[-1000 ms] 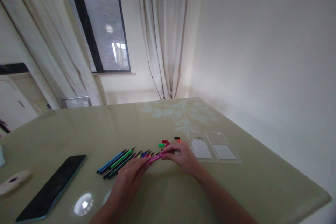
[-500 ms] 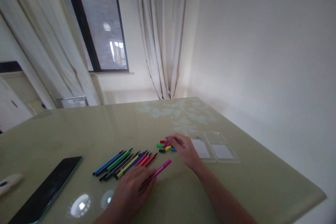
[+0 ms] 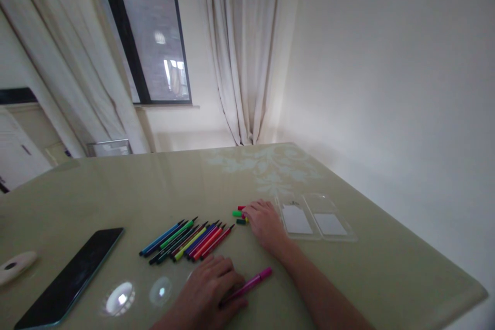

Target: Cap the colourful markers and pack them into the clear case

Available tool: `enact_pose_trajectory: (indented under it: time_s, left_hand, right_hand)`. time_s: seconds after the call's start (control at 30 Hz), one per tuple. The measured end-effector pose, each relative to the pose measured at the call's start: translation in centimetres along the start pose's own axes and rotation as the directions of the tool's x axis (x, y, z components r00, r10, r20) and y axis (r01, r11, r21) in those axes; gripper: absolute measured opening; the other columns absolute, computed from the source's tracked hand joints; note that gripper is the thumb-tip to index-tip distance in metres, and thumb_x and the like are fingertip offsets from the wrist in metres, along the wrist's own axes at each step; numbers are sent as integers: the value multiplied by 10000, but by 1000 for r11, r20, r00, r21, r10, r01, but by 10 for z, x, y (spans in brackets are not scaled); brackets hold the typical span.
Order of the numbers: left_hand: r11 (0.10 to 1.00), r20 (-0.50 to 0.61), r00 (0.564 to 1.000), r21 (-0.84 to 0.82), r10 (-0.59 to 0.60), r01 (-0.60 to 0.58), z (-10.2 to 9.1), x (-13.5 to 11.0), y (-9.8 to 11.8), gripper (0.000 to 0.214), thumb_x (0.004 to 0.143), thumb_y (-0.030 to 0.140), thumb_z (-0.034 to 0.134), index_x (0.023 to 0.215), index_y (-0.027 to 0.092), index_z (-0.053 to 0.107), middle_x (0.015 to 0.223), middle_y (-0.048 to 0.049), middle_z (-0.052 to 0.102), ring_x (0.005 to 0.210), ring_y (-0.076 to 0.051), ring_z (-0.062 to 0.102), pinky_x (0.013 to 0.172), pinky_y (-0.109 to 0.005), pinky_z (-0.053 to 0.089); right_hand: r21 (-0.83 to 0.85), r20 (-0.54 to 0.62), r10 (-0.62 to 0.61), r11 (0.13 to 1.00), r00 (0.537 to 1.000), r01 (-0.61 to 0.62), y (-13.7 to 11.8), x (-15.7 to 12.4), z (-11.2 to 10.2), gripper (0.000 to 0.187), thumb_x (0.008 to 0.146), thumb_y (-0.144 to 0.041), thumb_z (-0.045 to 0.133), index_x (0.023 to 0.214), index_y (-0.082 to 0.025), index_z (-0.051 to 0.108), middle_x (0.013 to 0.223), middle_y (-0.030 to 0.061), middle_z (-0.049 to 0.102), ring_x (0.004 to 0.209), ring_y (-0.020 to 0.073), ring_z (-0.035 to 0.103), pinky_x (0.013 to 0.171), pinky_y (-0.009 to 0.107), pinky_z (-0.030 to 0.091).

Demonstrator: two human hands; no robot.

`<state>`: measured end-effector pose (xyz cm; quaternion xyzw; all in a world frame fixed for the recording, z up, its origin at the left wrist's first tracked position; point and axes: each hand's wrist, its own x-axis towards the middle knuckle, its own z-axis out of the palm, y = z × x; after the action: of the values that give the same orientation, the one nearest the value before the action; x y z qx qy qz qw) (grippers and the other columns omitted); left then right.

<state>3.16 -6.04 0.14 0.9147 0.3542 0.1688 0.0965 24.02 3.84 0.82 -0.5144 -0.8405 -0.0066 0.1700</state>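
My left hand [image 3: 211,289] is closed around a pink marker [image 3: 255,281], whose capped end points up and to the right. Behind that hand, several uncapped markers [image 3: 189,240] lie side by side with their dark tips facing away from me. My right hand [image 3: 266,224] rests palm down on the table, its fingers stretched over a small pile of coloured caps. A green cap [image 3: 236,214], a red cap [image 3: 241,208] and a dark green cap [image 3: 241,221] show at its left edge; other caps are mostly hidden under the fingers.
A clear plastic case [image 3: 338,237] with white inserts lies opened out right of my right hand. At the left are a black tablet-like device [image 3: 73,278] and a white rounded object [image 3: 17,267]. The table [image 3: 406,273] ends at the wall on the right.
My left hand has moved toward me and right with the pink marker, away from the marker row. My right hand has gone from raised, pinched fingers to lying flat over the caps.
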Motion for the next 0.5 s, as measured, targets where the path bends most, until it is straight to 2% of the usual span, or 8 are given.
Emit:
enact_pose_trajectory:
  time_s: [0.07,0.13,0.23,0.3,0.37,0.5]
  left_hand:
    - [1000,-43,999,-26,-17,16,2,-1,-3,132,921,404,700,955,277,699,867,-8,695,809,-199,655,705,-307,491]
    - [998,-138,988,-32,-65,61,4,-2,-11,138,977,383,620,979,275,705,900,-17,706,849,-194,666,756,-305,512]
    - [978,-319,928,17,-194,210,3,-6,-32,219,1025,324,507,996,264,716,979,-44,725,930,-212,672,854,-342,523]
    - [944,-388,876,43,-287,328,-2,-8,-45,237,1018,321,490,1015,263,721,1012,-52,727,959,-235,671,878,-380,523]
    - [913,-393,846,38,-360,406,-8,-9,-54,222,1001,333,511,1011,268,723,1018,-47,724,969,-250,670,871,-401,526]
    - [903,-295,862,-10,-413,430,-15,-7,-54,182,964,371,578,936,266,725,973,-40,709,935,-250,669,833,-386,524]
  right_hand:
    - [-6,-6,0,1000,1000,0,-2,-1,-1,217,1040,-253,516,1108,-220,719,1094,60,728,1060,233,594,937,353,390]
    - [-6,-13,-2,1000,1000,2,-3,-2,-2,215,1042,-273,518,1111,-221,715,1096,63,718,1058,231,591,939,349,387]
    - [1,-13,-8,1000,1000,8,-5,-4,-2,215,1038,-262,518,1113,-219,715,1108,66,706,1050,227,590,934,347,391]
    - [10,-10,-14,1000,1000,15,-7,-4,-2,214,1035,-247,515,1093,-215,718,1104,68,704,1039,226,591,930,351,395]
    - [21,-12,-19,1000,1000,19,-6,-4,-2,218,1033,-225,505,1081,-214,717,1097,71,707,1033,229,592,931,357,396]
    - [37,-79,72,997,994,-69,3,-3,-9,244,1018,-175,491,1105,-208,717,1103,89,711,1058,253,593,930,375,395]
